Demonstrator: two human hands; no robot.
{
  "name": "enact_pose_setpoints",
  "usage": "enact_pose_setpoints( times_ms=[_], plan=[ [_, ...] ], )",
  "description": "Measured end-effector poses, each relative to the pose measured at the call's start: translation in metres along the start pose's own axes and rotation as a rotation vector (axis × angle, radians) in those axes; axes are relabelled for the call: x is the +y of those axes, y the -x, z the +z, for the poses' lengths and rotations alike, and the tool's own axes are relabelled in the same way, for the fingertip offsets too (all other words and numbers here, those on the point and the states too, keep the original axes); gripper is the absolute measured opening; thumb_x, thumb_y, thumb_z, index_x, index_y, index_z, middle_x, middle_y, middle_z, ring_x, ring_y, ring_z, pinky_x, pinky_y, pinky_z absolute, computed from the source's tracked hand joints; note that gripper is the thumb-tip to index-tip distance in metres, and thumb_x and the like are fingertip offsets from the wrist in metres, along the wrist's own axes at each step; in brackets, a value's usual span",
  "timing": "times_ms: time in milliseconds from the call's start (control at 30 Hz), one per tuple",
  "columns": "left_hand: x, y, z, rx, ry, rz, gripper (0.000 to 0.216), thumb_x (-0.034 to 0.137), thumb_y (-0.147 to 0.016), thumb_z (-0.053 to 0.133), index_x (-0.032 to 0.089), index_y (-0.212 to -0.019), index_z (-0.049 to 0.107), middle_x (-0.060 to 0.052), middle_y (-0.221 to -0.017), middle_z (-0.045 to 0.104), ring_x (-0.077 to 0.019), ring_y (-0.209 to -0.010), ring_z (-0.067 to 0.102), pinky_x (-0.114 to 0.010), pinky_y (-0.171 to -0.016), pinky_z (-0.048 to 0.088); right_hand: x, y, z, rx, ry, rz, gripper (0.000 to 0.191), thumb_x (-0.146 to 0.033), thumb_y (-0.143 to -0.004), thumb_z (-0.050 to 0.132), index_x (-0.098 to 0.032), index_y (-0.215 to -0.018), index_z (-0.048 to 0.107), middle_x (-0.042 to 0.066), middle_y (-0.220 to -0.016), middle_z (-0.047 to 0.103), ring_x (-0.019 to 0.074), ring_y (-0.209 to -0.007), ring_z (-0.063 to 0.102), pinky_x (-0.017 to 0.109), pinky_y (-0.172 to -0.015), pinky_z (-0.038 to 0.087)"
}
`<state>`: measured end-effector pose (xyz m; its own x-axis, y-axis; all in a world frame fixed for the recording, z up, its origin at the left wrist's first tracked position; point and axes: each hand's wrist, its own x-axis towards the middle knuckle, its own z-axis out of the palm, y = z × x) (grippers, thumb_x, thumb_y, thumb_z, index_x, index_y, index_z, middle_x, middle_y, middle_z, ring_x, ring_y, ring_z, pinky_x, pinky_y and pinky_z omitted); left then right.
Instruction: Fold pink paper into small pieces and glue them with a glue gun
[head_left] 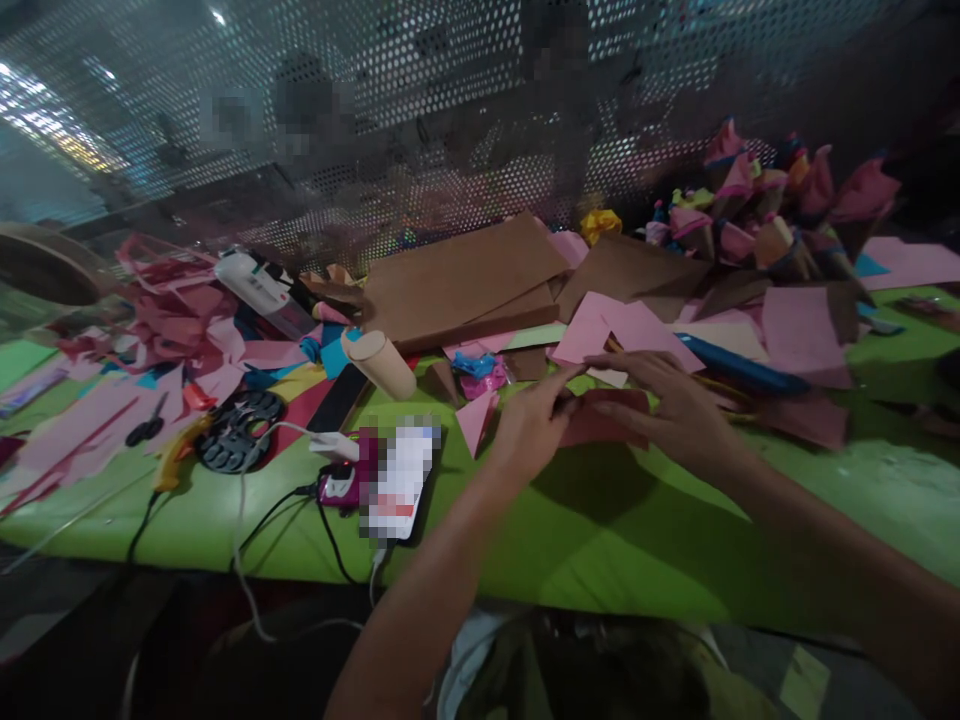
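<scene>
Table (570, 575), green-topped, bearing: phone (407, 490), screen up; purple socket block (339, 490), just left of it; yellow glue gun (178, 455) beside black disc (225, 445), further left; pink triangle (475, 422), right of phone.

Your left hand (534, 425) bends its fingers close beside your right hand's (667, 405) outstretched fingertips (600, 361); your left forearm (442, 560) and right forearm (817, 530) spread apart behind the grip.
</scene>
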<state>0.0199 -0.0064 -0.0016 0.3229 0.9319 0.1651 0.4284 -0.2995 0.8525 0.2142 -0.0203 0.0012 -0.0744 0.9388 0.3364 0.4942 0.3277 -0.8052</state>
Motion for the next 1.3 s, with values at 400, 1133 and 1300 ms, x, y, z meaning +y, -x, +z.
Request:
enact_pose_setpoints(
  times_ms=[400, 1133, 1300],
  plan=[
    [0.001, 0.0, -0.007, -0.087, 0.01, -0.017, 0.028, 0.025, -0.091, 0.067, 0.026, -0.119, 0.074, -0.005, -0.098, 0.081, -0.0224, -0.091, 0.074, -0.032, -0.083, 0.055, 0.011, -0.001, 0.003, 0.048, -0.207, 0.185, 0.046, -0.075, -0.069, 0.078, -0.029, -0.074, 0.077, 0.005, -0.08, 0.071, 0.0263, -0.082, 0.063, 0.041, -0.075, 0.049],
    [-0.011, -0.003, -0.011, -0.159, 0.071, -0.116, 0.019, 0.029, -0.092, 0.062, 0.019, -0.096, 0.077, -0.001, -0.081, 0.075, -0.0156, -0.073, 0.064, -0.025, -0.068, 0.045, 0.003, -0.004, -0.002, 0.001, -0.27, 0.309, 0.057, -0.078, -0.059, 0.082, -0.023, -0.073, 0.078, 0.006, -0.075, 0.072, 0.0249, -0.077, 0.064, 0.035, -0.069, 0.046],
    [-0.013, -0.004, -0.012, -0.136, 0.119, -0.133, 0.018, 0.033, -0.088, 0.069, 0.018, -0.096, 0.075, -0.004, -0.092, 0.077, -0.0174, -0.083, 0.067, -0.026, -0.073, 0.048, 0.007, -0.006, -0.001, 0.053, -0.35, 0.342, 0.056, -0.076, -0.054, 0.085, -0.023, -0.068, 0.076, 0.005, -0.069, 0.07, 0.0214, -0.069, 0.06, 0.034, -0.065, 0.046]
  ],
)
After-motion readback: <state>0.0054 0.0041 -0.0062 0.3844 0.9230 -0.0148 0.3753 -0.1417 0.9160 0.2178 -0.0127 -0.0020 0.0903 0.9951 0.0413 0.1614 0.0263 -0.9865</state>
